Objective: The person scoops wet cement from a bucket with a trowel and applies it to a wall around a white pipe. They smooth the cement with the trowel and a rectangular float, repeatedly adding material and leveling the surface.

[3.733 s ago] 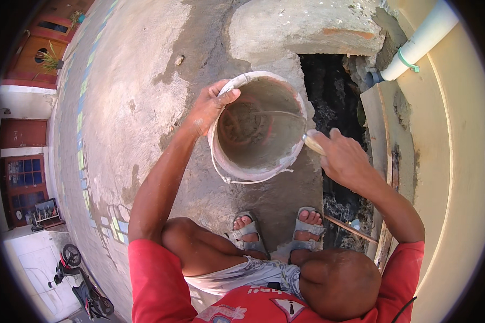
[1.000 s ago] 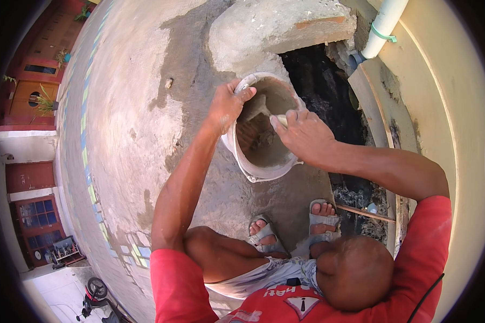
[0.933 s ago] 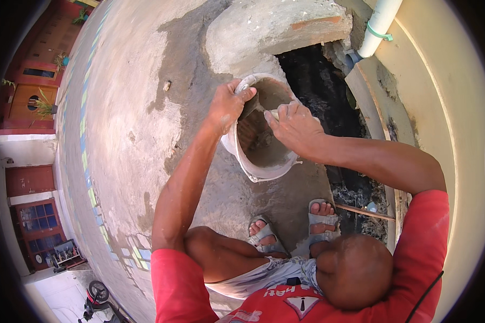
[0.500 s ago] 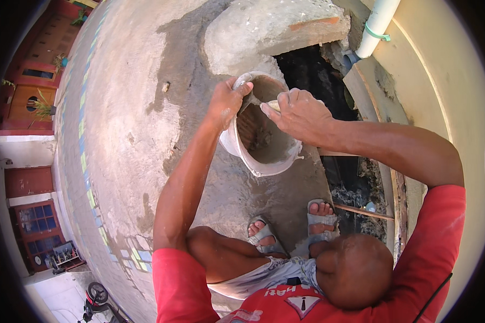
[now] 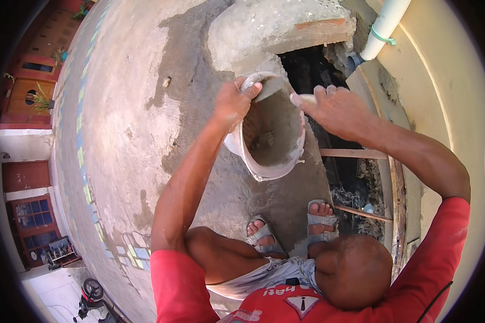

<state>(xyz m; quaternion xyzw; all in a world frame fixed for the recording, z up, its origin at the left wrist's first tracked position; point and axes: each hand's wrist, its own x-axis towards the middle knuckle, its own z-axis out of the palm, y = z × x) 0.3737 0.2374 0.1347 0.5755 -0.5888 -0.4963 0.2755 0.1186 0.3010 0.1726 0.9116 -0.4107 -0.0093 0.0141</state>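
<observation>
A white bucket (image 5: 267,173) smeared with cement is tilted so that its mouth opens toward me. Wet grey mortar (image 5: 267,141) lies in its bottom and coats the inner wall. My left hand (image 5: 235,102) is closed on the bucket's upper left rim, thumb over the edge. At the right rim, my right hand (image 5: 339,112) wraps round the pale handle of a trowel (image 5: 307,99). What seems to be its grey blade reaches to the upper inside of the bucket, though the outline blends with the mortar.
Beyond the bucket lies a rough concrete slab (image 5: 277,27). An open drain (image 5: 307,64) with dark water runs along the right, crossed by wooden strips (image 5: 355,153). A white pipe (image 5: 385,29) stands by the wall (image 5: 442,70). My sandalled feet (image 5: 264,234) are beside the drain.
My right hand has moved right with the trowel, from over the bucket's mouth to its right rim. The left hand keeps its hold on the rim, and the bucket has shifted slightly in view.
</observation>
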